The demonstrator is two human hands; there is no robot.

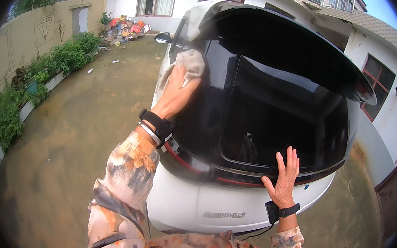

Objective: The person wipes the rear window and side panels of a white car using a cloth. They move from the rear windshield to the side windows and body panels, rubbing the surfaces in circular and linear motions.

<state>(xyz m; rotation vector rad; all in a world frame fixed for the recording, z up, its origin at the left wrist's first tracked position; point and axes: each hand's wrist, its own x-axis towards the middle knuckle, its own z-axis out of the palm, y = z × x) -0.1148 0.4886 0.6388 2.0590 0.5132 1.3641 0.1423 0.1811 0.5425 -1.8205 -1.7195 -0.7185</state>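
Note:
My left hand (176, 92) grips a pale, crumpled cloth (191, 64). It presses this to the dark glossy side pillar (197, 109) of a white car (176, 194), near the rear corner. Lower and to the right, my right hand (284, 184) holds nothing. Its fingers are spread over the bottom edge of the rear window (283, 115) and the red tail light strip (240, 181). The palm covers part of the white tailgate. A dark strap circles each wrist, and a metal bangle (149, 133) sits on the left one.
A dark rear spoiler (320, 51) juts out above the window. Plants (67, 61) line a low kerb along the left wall. Piled rubbish (128, 28) lies by the house. A black cable (259, 233) hangs below my right wrist. The wet-looking concrete ground (71, 143) surrounds the car.

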